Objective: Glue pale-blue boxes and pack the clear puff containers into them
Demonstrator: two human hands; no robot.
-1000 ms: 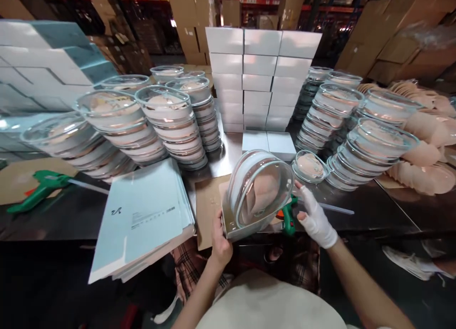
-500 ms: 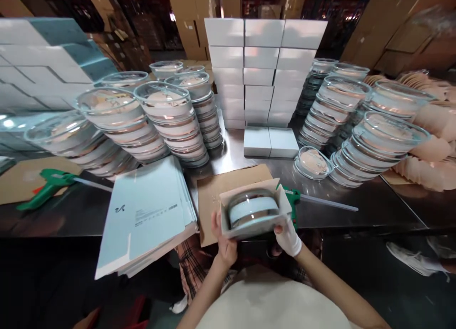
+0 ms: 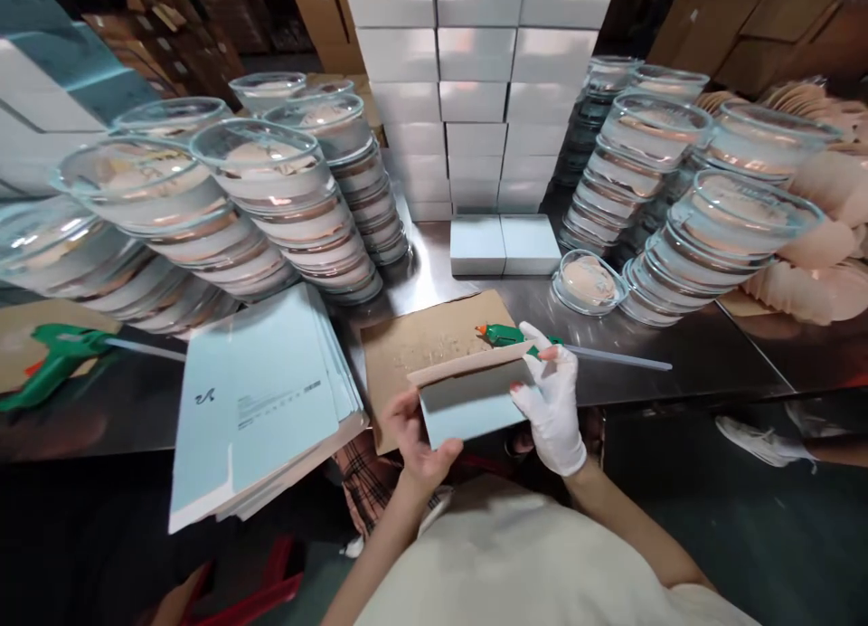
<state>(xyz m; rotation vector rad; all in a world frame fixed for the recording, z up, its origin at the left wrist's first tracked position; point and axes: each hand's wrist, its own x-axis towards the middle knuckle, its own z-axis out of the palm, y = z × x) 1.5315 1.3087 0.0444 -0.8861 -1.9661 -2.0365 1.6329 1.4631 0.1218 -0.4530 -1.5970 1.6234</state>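
Observation:
A pale blue box [image 3: 471, 398] is held between both hands at the table's near edge, its flaps folded over so the contents are hidden. My bare left hand [image 3: 415, 436] grips its left lower corner. My right hand [image 3: 552, 400], in a white glove, holds the box's right side with fingers over the top flap. Just behind the box a green glue gun [image 3: 505, 336] lies on a brown cardboard sheet [image 3: 413, 346].
A pile of flat pale blue box blanks [image 3: 261, 400] lies left. Stacks of clear round containers [image 3: 285, 201] stand left and right [image 3: 692, 201]. One single container [image 3: 589, 282] and two closed boxes [image 3: 505, 244] sit behind, before a wall of white boxes [image 3: 475, 92]. Another glue gun [image 3: 54, 359] lies far left.
The clear container was set down into the open box, then the flaps were folded over it. My right hand moved from beside the box onto its top flap.

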